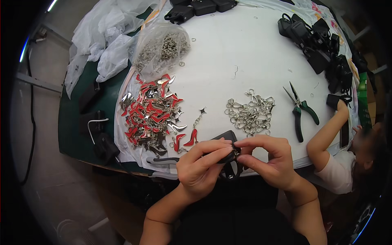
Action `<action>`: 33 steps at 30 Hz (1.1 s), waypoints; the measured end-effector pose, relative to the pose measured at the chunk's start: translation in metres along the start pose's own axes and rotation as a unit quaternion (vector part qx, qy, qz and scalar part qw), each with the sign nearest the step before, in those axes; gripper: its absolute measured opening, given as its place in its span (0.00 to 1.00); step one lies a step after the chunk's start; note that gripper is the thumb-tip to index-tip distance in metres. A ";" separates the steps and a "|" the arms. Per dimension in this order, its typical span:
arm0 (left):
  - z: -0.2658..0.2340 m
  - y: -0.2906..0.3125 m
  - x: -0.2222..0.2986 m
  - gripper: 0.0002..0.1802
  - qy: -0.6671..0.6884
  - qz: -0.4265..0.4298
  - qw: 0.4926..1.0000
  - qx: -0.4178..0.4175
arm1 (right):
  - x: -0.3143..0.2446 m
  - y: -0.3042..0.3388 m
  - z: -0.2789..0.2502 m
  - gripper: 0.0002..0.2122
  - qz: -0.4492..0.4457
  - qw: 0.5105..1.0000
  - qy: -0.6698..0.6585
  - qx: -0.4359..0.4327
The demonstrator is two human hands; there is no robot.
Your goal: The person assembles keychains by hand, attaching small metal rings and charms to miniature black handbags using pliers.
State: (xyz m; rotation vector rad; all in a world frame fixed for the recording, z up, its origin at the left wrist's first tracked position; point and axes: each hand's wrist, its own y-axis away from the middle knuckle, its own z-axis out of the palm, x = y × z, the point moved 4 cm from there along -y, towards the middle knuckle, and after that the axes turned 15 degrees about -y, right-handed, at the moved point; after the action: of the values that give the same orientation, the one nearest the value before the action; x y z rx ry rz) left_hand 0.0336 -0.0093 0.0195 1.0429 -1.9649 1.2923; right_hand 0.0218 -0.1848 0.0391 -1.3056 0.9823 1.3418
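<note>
At the table's near edge my left hand [199, 166] is closed round a small black case [226, 135], with a black strap loop [231, 174] hanging below it. My right hand [271, 161] pinches at the case's side, where a bit of metal shows between the fingertips; its exact shape is hidden. Just left of my hands lie red high-heel shoe charms [190, 138], one on a chain with a silver star. Beyond them is a large pile of red and silver charms [151, 112]. Silver clasps with rings [250, 112] lie in a heap ahead of my right hand.
Green-handled pliers [300, 110] lie open at the right; a grey-handled tool [162, 161] is beside my left hand. A plastic bag of metal rings [161, 51] stands far left. Black cases [316, 45] are piled far right, near another person's hand [342, 105].
</note>
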 end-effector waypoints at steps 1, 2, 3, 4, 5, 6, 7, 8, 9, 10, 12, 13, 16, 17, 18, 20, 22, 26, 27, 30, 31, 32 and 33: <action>0.000 0.000 -0.001 0.19 0.004 -0.001 1.000 -0.001 | 0.001 -0.001 0.001 0.11 -0.006 1.000 0.007 -0.006; -0.001 -0.001 -0.001 0.19 0.007 -0.003 1.000 -0.003 | 0.002 -0.002 0.002 0.11 -0.013 1.000 0.015 -0.012; 0.000 0.000 -0.001 0.19 0.005 0.002 1.000 -0.006 | 0.005 -0.002 0.001 0.10 -0.033 0.999 0.009 -0.005; 0.001 0.001 0.000 0.19 0.003 0.006 1.000 -0.008 | 0.009 -0.001 -0.001 0.09 -0.054 0.999 0.004 0.002; 0.002 0.002 0.001 0.19 0.001 0.010 1.000 -0.011 | 0.011 0.001 -0.002 0.09 -0.074 0.997 -0.002 0.009; 0.003 0.002 0.001 0.19 -0.003 0.012 1.000 -0.011 | 0.010 0.001 -0.001 0.07 -0.084 0.996 0.016 0.011; 0.003 0.002 0.002 0.19 -0.006 0.013 1.000 -0.010 | 0.008 0.001 0.000 0.06 -0.093 0.995 0.033 0.014; 0.003 0.003 0.002 0.19 -0.009 0.014 1.000 -0.010 | 0.007 0.000 0.001 0.05 -0.103 0.993 0.050 0.017; 0.003 0.003 0.002 0.19 -0.003 0.017 1.000 -0.008 | 0.008 0.000 0.002 0.04 -0.089 0.995 0.039 0.020; 0.003 0.003 0.001 0.19 0.003 0.019 1.000 -0.006 | 0.010 -0.001 0.003 0.03 -0.076 0.997 0.028 0.022; 0.003 0.003 0.000 0.19 0.004 0.028 1.000 0.000 | 0.017 0.000 0.005 0.03 -0.009 0.999 -0.038 0.038; 0.004 0.004 0.000 0.19 -0.002 0.034 0.999 0.003 | 0.022 0.003 0.007 0.03 0.044 0.993 -0.093 0.051; 0.004 0.006 -0.001 0.20 -0.035 0.025 0.999 0.012 | 0.031 0.007 0.010 0.03 0.086 0.981 -0.158 0.075; 0.003 0.006 -0.001 0.20 -0.048 0.018 0.999 0.015 | 0.034 0.007 0.009 0.03 0.081 0.980 -0.163 0.081; 0.003 0.007 -0.002 0.20 -0.042 0.017 0.999 0.023 | 0.032 0.006 0.008 0.03 0.036 0.989 -0.118 0.076; 0.004 0.007 -0.004 0.21 -0.029 0.016 0.999 0.037 | 0.026 0.006 0.005 0.04 -0.055 0.996 -0.028 0.066; 0.005 0.008 -0.005 0.20 -0.028 0.025 0.999 0.037 | 0.019 0.006 0.004 0.06 -0.114 0.991 0.056 0.051; 0.005 0.007 -0.002 0.18 -0.032 0.035 0.998 0.043 | 0.009 0.003 0.005 0.09 -0.161 0.975 0.148 0.027; 0.005 0.007 -0.002 0.18 -0.034 0.039 0.998 0.036 | 0.007 0.001 0.006 0.10 -0.166 0.972 0.165 0.016; 0.002 0.006 -0.002 0.17 -0.044 0.057 0.997 0.018 | -0.002 -0.003 0.006 0.11 -0.185 0.958 0.220 -0.014; 0.001 0.005 -0.002 0.17 -0.050 0.069 0.996 0.013 | -0.005 -0.003 0.007 0.11 -0.192 0.951 0.241 -0.022; 0.000 0.005 -0.002 0.17 -0.057 0.080 0.995 0.008 | -0.006 -0.003 0.008 0.11 -0.199 0.944 0.261 -0.031; 0.000 0.005 -0.002 0.17 -0.056 0.079 0.995 0.005 | -0.007 -0.003 0.008 0.11 -0.202 0.943 0.264 -0.031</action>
State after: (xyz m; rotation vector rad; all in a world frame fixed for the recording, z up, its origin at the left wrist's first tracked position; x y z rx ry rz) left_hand 0.0312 -0.0075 0.0154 1.0010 -2.1642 1.3539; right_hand 0.0225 -0.1773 0.0466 -1.8525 0.9523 0.7209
